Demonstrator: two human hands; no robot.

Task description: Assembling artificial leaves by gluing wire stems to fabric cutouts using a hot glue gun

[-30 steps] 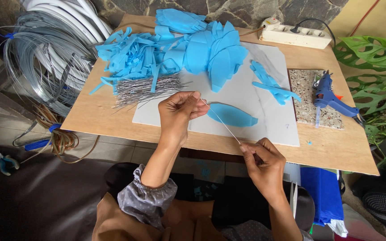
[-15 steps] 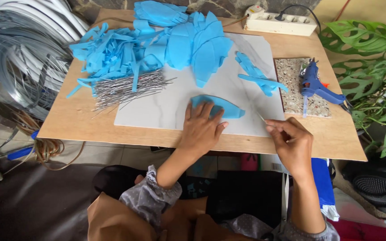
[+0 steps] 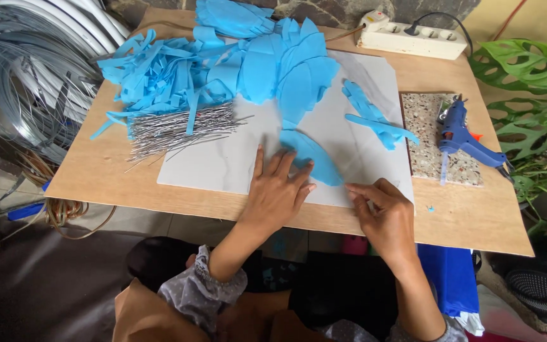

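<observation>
1. Two hands work at the near edge of the white board (image 3: 223,171) on the tabletop (image 3: 102,177). The left hand (image 3: 278,190) lies flat, fingers spread, pressing the blue foam petal (image 3: 314,161).
2. The right hand (image 3: 384,212) pinches narrowly; whether it grips a thin wire cannot be told.
3. Risk: uneven pressure could crease the petal or slide it off the board.
4. Risk: the glue gun (image 3: 463,136), far right, could be knocked by a sweeping arm.
</observation>
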